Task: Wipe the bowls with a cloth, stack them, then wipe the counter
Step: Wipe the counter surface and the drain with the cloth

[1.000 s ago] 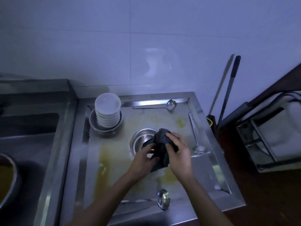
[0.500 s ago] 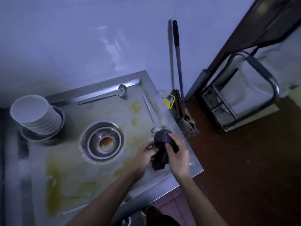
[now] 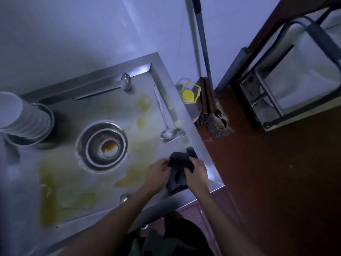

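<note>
Both my hands hold a dark grey cloth (image 3: 178, 169) bunched over the front right corner of the steel counter (image 3: 77, 183). My left hand (image 3: 158, 172) grips its left side and my right hand (image 3: 198, 173) grips its right side. A stack of nested steel bowls (image 3: 102, 145) sits mid-counter, the top one holding brown liquid. A tall stack of white bowls (image 3: 18, 115) stands in a steel bowl at the far left. Yellow spills stain the counter around the steel bowls.
Two ladles lie on the counter, one along the back rim (image 3: 125, 83), one along the right rim (image 3: 167, 133). A small steel spoon bowl (image 3: 124, 197) shows by my left forearm. A broom (image 3: 215, 124), a yellow-capped jug (image 3: 188, 95) and a metal cart (image 3: 287, 85) stand to the right.
My hands carried the cloth from above the steel bowls to the counter's front right corner. The view swung right, so the bowls now lie to the left.
</note>
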